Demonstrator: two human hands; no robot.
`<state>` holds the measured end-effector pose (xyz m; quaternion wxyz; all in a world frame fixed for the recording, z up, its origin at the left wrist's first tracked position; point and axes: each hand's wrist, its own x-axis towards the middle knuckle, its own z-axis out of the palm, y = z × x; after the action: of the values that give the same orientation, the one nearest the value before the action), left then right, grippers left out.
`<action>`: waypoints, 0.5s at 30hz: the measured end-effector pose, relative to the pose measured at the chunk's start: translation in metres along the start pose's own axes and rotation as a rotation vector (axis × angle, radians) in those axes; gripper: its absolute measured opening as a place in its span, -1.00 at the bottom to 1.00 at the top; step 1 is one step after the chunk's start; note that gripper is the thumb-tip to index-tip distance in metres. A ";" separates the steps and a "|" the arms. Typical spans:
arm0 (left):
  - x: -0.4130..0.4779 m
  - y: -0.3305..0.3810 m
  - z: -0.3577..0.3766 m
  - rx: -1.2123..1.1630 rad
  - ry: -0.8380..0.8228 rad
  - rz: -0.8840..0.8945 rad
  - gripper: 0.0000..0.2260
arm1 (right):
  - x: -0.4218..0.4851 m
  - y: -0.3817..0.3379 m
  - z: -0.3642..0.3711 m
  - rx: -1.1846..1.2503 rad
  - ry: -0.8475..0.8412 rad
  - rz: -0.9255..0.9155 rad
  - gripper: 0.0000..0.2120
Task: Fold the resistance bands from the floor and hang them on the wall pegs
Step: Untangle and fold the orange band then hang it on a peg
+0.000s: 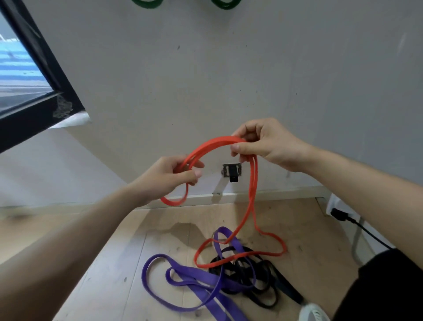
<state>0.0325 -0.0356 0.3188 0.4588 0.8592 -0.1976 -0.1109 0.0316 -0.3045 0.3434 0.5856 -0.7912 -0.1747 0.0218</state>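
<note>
Head camera looks down at my two hands in front of a pale wall (pixel 206 80). I am in the folding step. My left hand (pixel 174 176) pinches the orange band (pixel 206 146) with its thumb and fingers, and a short loop hangs under it. My right hand (pixel 258 144) grips the same band a bit higher, where a few strands lie side by side. So part of the band is already doubled up between my hands. The rest is not. Two long strands drop from my right hand down to the wooden floor (pixel 114 240), and the big end loop lies there on top of the purple band (pixel 183 277) and the black band (pixel 258 288). I think my next move is to pull that long tail up and lay it over the fold, so the whole band is one neat bundle. I think I must lift gently, because the orange loop crosses the purple one and may drag it along. After that I have to reach up. At the very top of the view I see the bottoms of two green bands (pixel 146 2) already hanging on the wall, so the pegs must be up there, but I cannot see the pegs. Other things are near. A dark window frame (pixel 34 75) is on the left. A small metal bracket (pixel 232 171) sits low on the wall, behind the band. A black plug and cable (pixel 348 220) is on the right, and my light shoe (pixel 313 312) is just beside the black band.
</note>
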 end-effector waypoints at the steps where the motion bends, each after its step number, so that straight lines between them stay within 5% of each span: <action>1: 0.000 0.006 0.006 -0.032 -0.024 0.006 -0.77 | 0.000 0.000 0.002 -0.011 -0.011 -0.001 -0.87; 15: 0.005 0.031 0.024 -0.110 0.271 0.188 -0.94 | -0.003 0.020 0.027 -0.249 -0.272 0.080 -0.84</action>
<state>0.0206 -0.0717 0.3314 0.5360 0.8175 -0.2069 0.0385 0.0272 -0.2853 0.3154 0.4527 -0.8538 -0.2217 0.1301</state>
